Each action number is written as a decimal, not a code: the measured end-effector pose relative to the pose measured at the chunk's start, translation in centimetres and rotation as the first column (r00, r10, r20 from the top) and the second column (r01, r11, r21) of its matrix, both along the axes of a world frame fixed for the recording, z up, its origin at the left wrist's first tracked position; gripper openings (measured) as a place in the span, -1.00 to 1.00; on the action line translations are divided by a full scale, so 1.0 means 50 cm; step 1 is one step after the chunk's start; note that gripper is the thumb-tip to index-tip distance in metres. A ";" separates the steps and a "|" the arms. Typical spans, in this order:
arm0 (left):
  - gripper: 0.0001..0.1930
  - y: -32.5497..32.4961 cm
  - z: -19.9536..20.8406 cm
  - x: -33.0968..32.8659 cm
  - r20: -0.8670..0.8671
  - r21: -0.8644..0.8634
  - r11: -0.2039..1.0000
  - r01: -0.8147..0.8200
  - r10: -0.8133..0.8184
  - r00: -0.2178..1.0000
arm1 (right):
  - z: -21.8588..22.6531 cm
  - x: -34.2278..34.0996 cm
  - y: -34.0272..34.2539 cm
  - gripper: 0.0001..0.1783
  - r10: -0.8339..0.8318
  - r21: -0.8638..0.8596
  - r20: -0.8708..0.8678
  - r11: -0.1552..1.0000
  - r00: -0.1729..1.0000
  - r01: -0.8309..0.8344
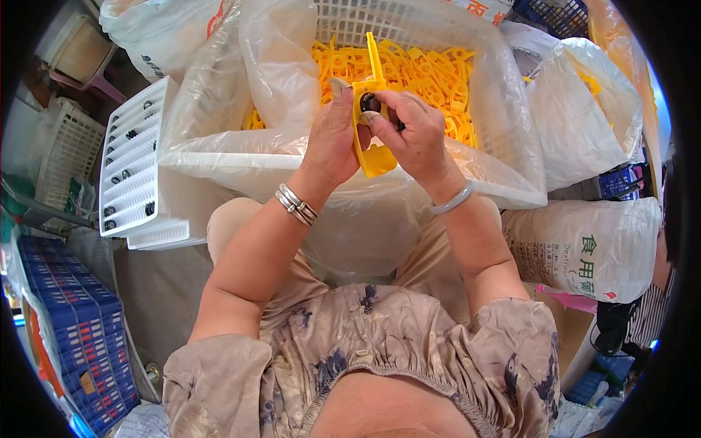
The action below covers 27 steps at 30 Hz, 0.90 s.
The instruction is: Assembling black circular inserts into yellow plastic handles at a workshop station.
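My left hand [332, 139] is closed on the side of a flat yellow plastic piece [378, 162] with a narrow stem that points away from me. A round black ring [367, 102] sits against the piece's upper part. My right hand [420, 135] pinches at this ring with thumb and fingers. Whether the ring is seated in the piece or only lies against it, I cannot tell. Just beyond both hands, many similar yellow pieces [409, 64] fill a white crate [504, 191] lined with clear plastic.
On the left stands a stack of white ribbed trays [139, 164], the top one with several black rings in it. Blue-and-red stacked goods [77, 336] are at the lower left. A white bag [577, 117] and a printed sack [584, 244] stand on the right.
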<state>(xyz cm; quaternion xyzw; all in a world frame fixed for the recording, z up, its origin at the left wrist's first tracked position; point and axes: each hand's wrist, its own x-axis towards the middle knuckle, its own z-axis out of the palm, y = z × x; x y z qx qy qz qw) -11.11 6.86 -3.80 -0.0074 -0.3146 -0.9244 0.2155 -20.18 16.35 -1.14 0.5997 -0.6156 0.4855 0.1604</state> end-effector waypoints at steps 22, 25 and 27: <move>-0.76 0.018 0.030 0.006 0.139 -0.229 0.915 -0.332 0.369 0.919 | 0.000 0.009 0.004 -0.74 -0.201 0.029 -0.226 0.977 0.953 0.213; -0.77 0.014 0.033 0.009 0.151 -0.256 0.907 -0.334 0.379 0.913 | 0.003 0.014 0.004 -0.76 -0.194 0.089 -0.232 0.972 0.953 0.220; -0.78 0.012 0.033 0.009 0.157 -0.270 0.902 -0.337 0.386 0.909 | 0.007 0.019 0.005 -0.77 -0.195 0.098 -0.238 0.970 0.951 0.224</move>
